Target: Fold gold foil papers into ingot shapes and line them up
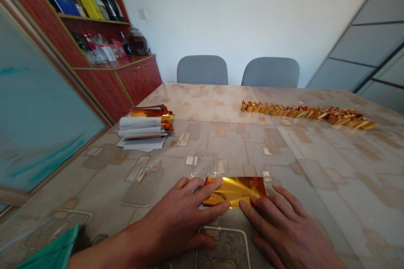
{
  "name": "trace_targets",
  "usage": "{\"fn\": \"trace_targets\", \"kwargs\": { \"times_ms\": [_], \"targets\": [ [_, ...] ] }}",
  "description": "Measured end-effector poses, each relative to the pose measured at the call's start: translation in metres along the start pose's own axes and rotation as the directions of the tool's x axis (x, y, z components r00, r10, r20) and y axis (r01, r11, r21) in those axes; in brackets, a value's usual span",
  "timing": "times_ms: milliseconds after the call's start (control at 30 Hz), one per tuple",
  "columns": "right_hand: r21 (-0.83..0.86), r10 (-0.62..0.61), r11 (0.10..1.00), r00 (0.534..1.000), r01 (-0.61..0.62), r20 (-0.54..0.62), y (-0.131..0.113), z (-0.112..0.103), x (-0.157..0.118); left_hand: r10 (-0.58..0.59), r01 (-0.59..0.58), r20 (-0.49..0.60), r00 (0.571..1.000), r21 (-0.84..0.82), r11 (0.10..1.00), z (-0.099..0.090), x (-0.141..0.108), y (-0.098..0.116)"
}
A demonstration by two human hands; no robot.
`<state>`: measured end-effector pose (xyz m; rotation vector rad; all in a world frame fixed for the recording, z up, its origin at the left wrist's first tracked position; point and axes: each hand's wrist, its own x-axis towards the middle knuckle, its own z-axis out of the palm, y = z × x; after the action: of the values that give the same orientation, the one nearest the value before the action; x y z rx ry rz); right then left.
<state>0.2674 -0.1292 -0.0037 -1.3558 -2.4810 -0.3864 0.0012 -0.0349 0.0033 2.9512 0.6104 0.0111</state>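
Observation:
A flat, shiny gold foil strip (235, 190) lies lengthwise across the patterned tabletop, in front of me. The fingertips of my left hand (186, 214) rest on its left end and near edge, fingers spread. My right hand (287, 229) touches its near right part with the index and middle fingertips, the other fingers apart beyond the right end. Neither hand is wrapped around anything. The underside of the foil is hidden.
On the left of the table (176, 155) lies a stack of white-backed foil sheets (142, 128). A long row of folded gold pieces (296, 111) runs along the far right. Two grey chairs (202, 69) stand behind the table, beside a red cabinet (139, 80).

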Motion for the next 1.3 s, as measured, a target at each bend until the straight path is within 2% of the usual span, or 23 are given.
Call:
{"fn": "trace_targets", "kwargs": {
  "times_ms": [167, 300, 400, 500, 533, 600, 700, 800, 933, 1033, 1167, 1300],
  "targets": [
    [-0.002, -0.024, 1.000, 0.999, 0.024, -0.021, 0.002, -0.003, 0.001, -0.042, 0.044, -0.034, 0.999, 0.043, 0.998, 0.000, -0.023, -0.012],
    [-0.004, -0.048, 0.999, 0.999, 0.048, -0.018, 0.007, -0.002, 0.000, -0.062, 0.069, -0.103, 0.993, 0.067, 0.995, -0.002, -0.030, -0.004],
    [0.007, -0.049, 0.999, 0.998, 0.050, -0.029, 0.009, 0.001, 0.000, -0.046, 0.063, -0.201, 0.978, 0.077, 0.995, 0.002, -0.015, 0.017],
    [0.050, -0.035, 0.998, 0.999, 0.036, -0.027, 0.007, 0.003, 0.001, 0.162, -0.137, -0.287, 0.944, 0.105, 0.985, 0.015, 0.011, 0.038],
    [0.067, -0.026, 0.997, 0.999, 0.027, -0.023, 0.006, 0.003, 0.001, 0.160, -0.137, -0.331, 0.930, 0.091, 0.986, 0.020, 0.019, 0.044],
    [0.081, -0.011, 0.997, 1.000, 0.013, -0.015, 0.006, 0.002, 0.001, 0.121, -0.120, -0.304, 0.945, 0.023, 0.993, 0.030, 0.029, 0.049],
    [0.052, -0.042, 0.998, 0.999, 0.043, -0.027, 0.007, 0.000, 0.001, 0.073, -0.101, -0.266, 0.961, -0.091, 0.991, 0.035, 0.027, 0.046],
    [0.027, -0.066, 0.997, 0.997, 0.068, -0.050, 0.009, -0.001, 0.001, 0.057, -0.095, -0.233, 0.971, -0.156, 0.983, 0.025, 0.013, 0.037],
    [0.049, -0.038, 0.998, 0.998, 0.040, -0.045, 0.009, -0.001, 0.002, 0.026, -0.059, -0.147, 0.989, -0.221, 0.973, 0.010, 0.000, 0.028],
    [0.050, -0.035, 0.998, 0.999, 0.036, -0.016, 0.011, -0.001, -0.003, 0.001, -0.030, -0.117, 0.993, -0.251, 0.967, 0.010, -0.003, 0.025],
    [-0.023, -0.108, 0.994, 0.994, 0.109, 0.026, 0.021, -0.005, -0.016, -0.007, -0.019, -0.105, 0.994, -0.244, 0.970, 0.011, -0.005, 0.023],
    [-0.038, -0.118, 0.992, 0.993, 0.118, 0.001, 0.025, -0.012, -0.019, -0.024, 0.005, -0.078, 0.997, -0.239, 0.971, 0.003, 0.002, 0.027]
  ]
}}
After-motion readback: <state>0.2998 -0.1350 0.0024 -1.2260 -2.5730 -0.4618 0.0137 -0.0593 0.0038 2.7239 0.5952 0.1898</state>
